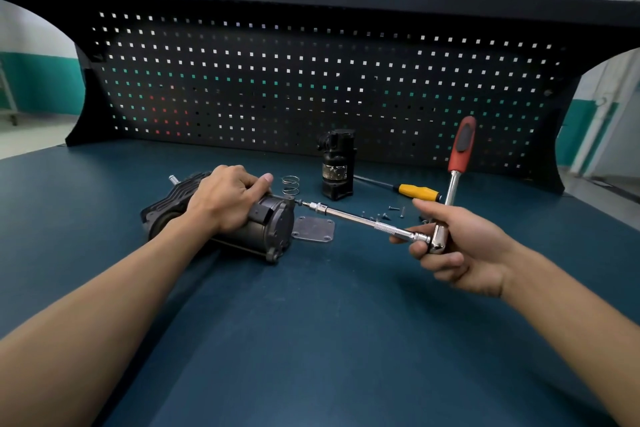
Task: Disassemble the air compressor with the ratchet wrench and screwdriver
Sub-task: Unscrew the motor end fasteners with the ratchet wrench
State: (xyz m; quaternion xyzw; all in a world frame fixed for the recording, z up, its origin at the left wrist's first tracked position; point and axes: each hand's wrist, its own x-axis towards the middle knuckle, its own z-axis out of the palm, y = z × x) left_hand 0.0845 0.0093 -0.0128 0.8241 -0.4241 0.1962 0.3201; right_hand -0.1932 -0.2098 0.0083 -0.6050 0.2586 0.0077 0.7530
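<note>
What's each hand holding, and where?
Left hand grips the compressor around its body. Right hand holds the ratchet at its head, where the extension joins.

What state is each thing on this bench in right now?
Compressor: on its side, gripped by left hand.
Ratchet: held by right hand, handle up, extension tip at compressor's end.
Screwdriver: lying unheld.
Spring: lying loose.
Plate: off, flat beside compressor.
Screws: out, scattered.
Canister: standing upright, apart.
</note>
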